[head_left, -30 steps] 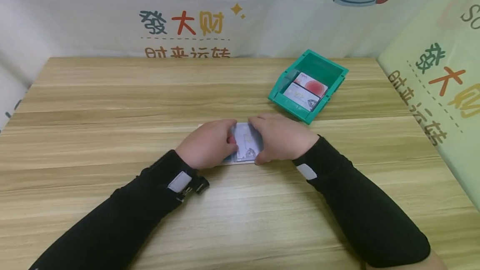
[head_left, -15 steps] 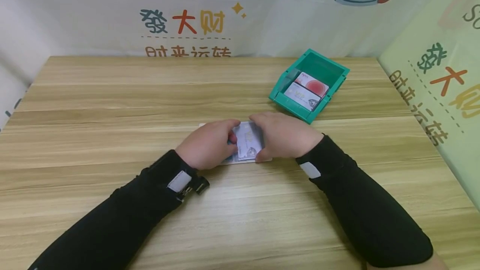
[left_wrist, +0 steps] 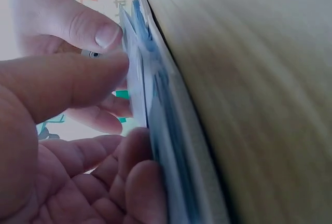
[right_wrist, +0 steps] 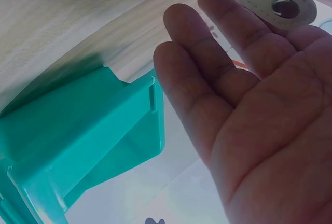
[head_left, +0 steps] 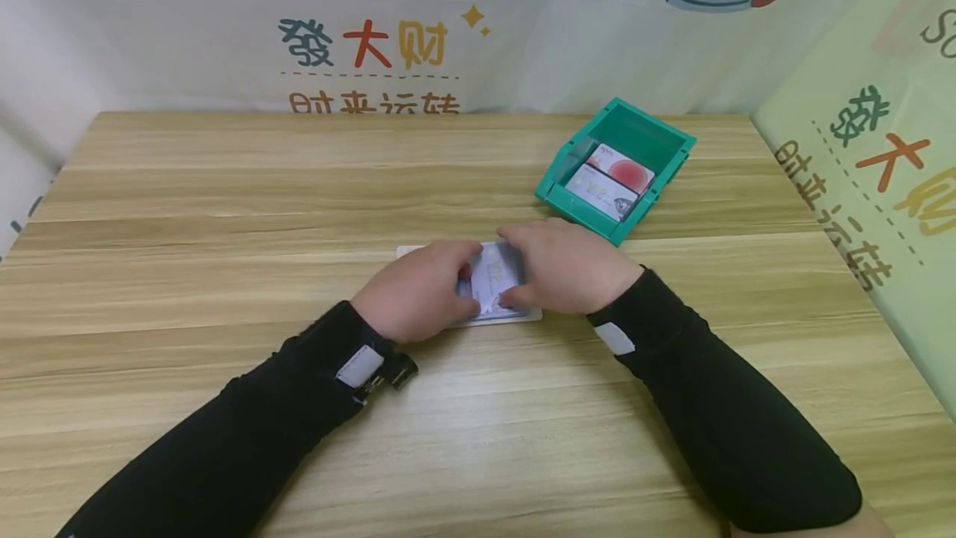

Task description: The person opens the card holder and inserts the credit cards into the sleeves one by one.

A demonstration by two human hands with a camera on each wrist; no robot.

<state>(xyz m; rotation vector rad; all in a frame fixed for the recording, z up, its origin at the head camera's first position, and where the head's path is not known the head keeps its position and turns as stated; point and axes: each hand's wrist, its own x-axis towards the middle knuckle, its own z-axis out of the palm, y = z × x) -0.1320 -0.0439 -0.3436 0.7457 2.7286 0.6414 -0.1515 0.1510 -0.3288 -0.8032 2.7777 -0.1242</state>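
A white card [head_left: 495,274] with faint gold print lies on an opened card holder [head_left: 407,251], whose pale cover edge and bluish pages show in the left wrist view. My left hand [head_left: 417,292] holds the holder at the card's left side. Its thumb touches the card and its curled fingers [left_wrist: 142,187] rest against the pages. My right hand [head_left: 577,269] spans the card's right part, thumb at the near side, forefinger at the far side. A white strap with a metal snap [right_wrist: 285,8] stands by the right fingers. Some fingertip contacts are hidden.
Behind the right hand stands a green bin [head_left: 548,196] with a white card [head_left: 602,193] and a red-patterned card [head_left: 623,168] in it. The wooden table [head_left: 246,206] meets printed cloth [head_left: 538,48] at the back and right.
The right thumb has moved left, from the card's near right corner onto its face. Both thumbs are closer together. The left hand has shifted slightly right; the bin has stayed put.
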